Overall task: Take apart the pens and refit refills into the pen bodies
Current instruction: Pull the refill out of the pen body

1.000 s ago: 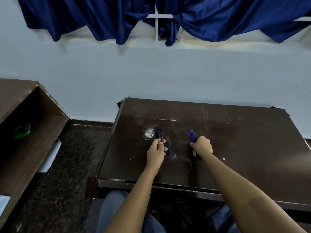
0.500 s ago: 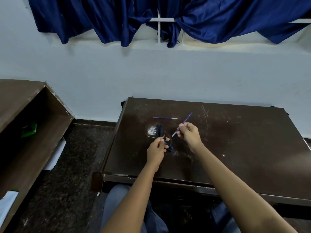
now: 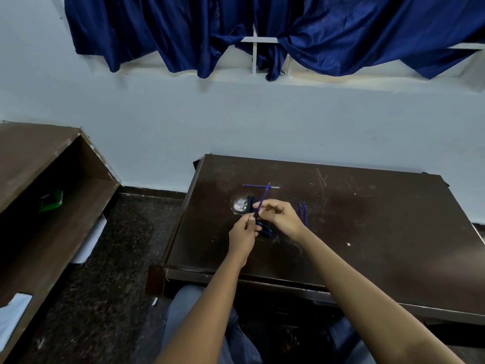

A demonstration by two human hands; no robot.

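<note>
head view, right hand (image 3: 282, 216) pinching refill (image 3: 263, 197) (tilted)

A thin blue refill (image 3: 263, 198) stands tilted near the frame centre, its lower end at a dark pen body (image 3: 255, 214). More dark bodies (image 3: 265, 230) lie just below. One refill (image 3: 259, 186) lies flat above; two refills (image 3: 302, 212) lie side by side to the right.
</note>
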